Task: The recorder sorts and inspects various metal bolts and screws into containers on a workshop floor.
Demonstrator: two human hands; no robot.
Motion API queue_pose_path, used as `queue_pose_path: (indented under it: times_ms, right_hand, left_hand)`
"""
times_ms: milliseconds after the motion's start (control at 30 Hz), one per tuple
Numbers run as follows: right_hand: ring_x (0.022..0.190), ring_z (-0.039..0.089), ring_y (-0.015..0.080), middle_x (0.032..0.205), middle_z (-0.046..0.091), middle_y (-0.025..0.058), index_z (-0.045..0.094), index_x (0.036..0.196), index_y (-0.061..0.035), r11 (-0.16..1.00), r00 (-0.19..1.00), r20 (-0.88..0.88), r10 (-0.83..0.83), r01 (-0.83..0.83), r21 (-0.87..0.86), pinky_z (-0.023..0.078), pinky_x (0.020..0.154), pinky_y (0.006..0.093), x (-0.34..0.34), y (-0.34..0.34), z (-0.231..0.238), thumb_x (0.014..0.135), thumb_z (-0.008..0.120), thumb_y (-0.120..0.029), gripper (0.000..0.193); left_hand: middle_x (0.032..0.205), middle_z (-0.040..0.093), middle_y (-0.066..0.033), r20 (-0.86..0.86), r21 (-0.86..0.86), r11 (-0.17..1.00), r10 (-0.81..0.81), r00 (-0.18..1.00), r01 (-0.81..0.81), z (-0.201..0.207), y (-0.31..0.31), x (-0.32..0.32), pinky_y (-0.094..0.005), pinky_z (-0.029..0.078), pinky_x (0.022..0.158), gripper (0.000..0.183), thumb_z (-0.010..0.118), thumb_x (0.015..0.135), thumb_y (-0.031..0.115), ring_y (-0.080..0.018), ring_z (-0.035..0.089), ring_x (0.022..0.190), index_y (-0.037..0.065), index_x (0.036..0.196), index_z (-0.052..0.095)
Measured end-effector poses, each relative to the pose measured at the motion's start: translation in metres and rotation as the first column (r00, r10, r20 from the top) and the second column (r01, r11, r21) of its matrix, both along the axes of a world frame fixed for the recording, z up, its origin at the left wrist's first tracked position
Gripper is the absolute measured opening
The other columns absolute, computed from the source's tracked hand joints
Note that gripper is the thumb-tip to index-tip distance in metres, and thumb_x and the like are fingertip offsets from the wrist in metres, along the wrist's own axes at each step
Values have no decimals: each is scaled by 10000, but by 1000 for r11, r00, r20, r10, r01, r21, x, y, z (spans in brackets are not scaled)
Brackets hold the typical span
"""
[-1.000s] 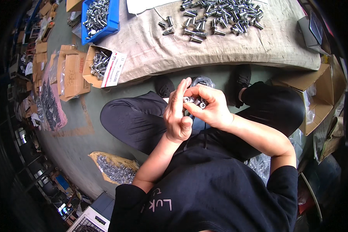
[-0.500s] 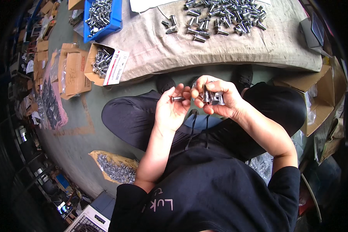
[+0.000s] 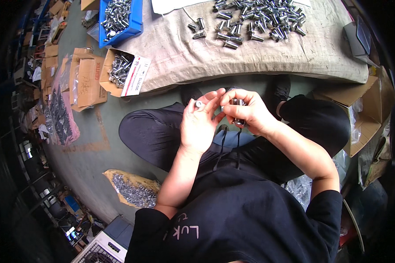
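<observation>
While a cardboard carton [image 3: 111, 85] of metal fittings [image 3: 120, 70] sits against the draped cloth [image 3: 175, 48], the left hand [image 3: 198, 128], palm up, holds one small metal sleeve [image 3: 199, 104] at its fingers. Close beside it, the right hand [image 3: 253, 113] clasps several shiny cylindrical sleeves [image 3: 239, 121] between thumb and curled fingers. Beyond, loose flanged sleeves [image 3: 267, 19] lie heaped.

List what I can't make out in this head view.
All in the head view:
Metal parts in the right hand: their number, hidden by its fingers.
Single part in the left hand: its length; only one end shows.
Blue bin: far end, cut by the top edge.
Small pieces: shape, too small.
</observation>
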State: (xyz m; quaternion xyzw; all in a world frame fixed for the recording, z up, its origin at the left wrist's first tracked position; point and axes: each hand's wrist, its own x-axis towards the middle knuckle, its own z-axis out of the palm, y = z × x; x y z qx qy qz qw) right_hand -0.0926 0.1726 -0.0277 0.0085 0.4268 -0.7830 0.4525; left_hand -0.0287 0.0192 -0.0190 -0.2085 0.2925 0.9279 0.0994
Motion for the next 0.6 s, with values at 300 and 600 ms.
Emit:
queue_pose_path:
  times_ms: [300, 600]
  right_hand:
    - [680, 498, 78, 747, 530, 1, 593, 932, -17, 970, 778, -607, -161, 240, 50, 431, 653, 242, 8, -11, 6, 717, 659, -56, 228]
    - [621, 553, 232, 713, 561, 85, 567, 790, -27, 920, 161, -986, -35, 391, 31, 435, 552, 318, 4, -9, -3, 664, 667, -53, 163]
  left_hand:
    - [1015, 533, -47, 48, 5, 1000, 30, 998, -31, 0, 22, -2, -303, 375, 885, 365, 357, 914, 341, -157, 485, 962, 44, 1078, 492]
    - [1124, 531, -120, 99, 298, 950, 71, 993, -98, 1, 48, -12, -341, 333, 975, 457, 318, 885, 357, -231, 485, 1077, 6, 1109, 506]
